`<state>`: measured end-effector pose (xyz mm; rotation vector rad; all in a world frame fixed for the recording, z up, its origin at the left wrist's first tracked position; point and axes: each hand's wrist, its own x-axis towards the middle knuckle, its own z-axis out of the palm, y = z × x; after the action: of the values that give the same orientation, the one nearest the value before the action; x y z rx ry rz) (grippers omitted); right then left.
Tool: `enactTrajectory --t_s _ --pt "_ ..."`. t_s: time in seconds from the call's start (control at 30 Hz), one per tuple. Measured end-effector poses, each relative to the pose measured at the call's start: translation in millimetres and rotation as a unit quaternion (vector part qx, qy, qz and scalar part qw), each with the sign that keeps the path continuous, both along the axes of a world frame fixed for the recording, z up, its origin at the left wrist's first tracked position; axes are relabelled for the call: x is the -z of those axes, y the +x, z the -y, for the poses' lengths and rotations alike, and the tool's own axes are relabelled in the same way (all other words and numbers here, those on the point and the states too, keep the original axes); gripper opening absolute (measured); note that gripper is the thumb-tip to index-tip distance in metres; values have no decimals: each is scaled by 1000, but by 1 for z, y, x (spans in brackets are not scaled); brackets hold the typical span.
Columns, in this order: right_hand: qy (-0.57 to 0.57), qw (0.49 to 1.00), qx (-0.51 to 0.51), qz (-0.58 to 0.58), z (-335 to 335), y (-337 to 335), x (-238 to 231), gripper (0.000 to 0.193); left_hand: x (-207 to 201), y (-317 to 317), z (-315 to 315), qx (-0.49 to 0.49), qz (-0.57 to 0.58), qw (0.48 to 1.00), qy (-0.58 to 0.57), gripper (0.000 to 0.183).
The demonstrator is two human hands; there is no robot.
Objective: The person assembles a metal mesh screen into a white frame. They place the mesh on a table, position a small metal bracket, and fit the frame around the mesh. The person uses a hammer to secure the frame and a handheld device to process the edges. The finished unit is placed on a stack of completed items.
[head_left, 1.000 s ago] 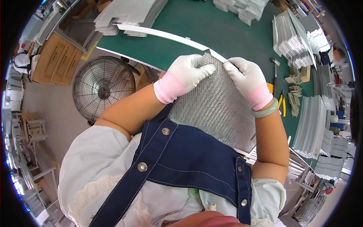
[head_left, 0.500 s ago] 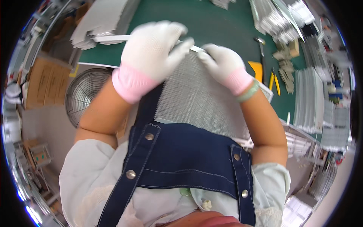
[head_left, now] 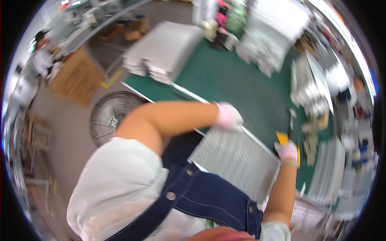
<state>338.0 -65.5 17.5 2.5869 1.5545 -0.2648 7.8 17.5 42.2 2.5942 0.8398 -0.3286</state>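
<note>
From where I stand, the worktop point(head_left: 249, 94) is crowded around its sides. A stack of silvery mesh sheets point(head_left: 169, 50) with a notched near edge sits at the far left, a plastic-wrapped pile point(head_left: 267, 46) stands at the back, and another wrapped stack point(head_left: 307, 84) rises on the right. Nearer the person lie a hammer point(head_left: 292, 114), a yellow piece point(head_left: 282, 137), small grey metal parts point(head_left: 310, 138) and a bundle of pale strips point(head_left: 326, 168). A fan point(head_left: 114, 118) stands on the floor beyond the left elbow.

A broad green stretch of worktop opens past the panel's far edge, reaching back to the wrapped pile. On the left, the worktop's white edge runs down towards the person's forearm.

The mesh panel point(head_left: 237, 160) is between the apron point(head_left: 217, 193) and that green stretch, its near side against the apron. Its longer visible axis slants from upper left to lower right, in line with the white strip point(head_left: 260, 143) on its far edge.

The left hand point(head_left: 230, 116) is over that edge; the right hand point(head_left: 287, 151) is at the far right corner, beside the yellow piece. With both blurred, I can't tell whether their fingers are clamped or apart.
</note>
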Motion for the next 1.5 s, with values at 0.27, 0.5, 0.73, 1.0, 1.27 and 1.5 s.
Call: enactTrajectory --t_s 0.27,0.5,0.73,1.0,1.27,1.5 --pt "138 981 73 -117 -20 -2 19 44 27 3 -22 -20 22 999 -31 47" --pt "338 910 -160 -177 -14 -56 14 24 39 1 -31 3 41 999 -23 46" --pt "133 919 -352 115 58 -195 9 21 27 7 -55 -6 13 987 -162 45" --pt "30 964 -262 28 38 -235 13 19 34 9 -60 -49 -10 979 -196 48" --pt "58 965 -255 13 28 -226 9 18 43 11 -63 44 24 986 -158 42" --pt "300 866 -398 33 35 -158 -22 37 48 -6 -38 -31 92 991 -96 36"
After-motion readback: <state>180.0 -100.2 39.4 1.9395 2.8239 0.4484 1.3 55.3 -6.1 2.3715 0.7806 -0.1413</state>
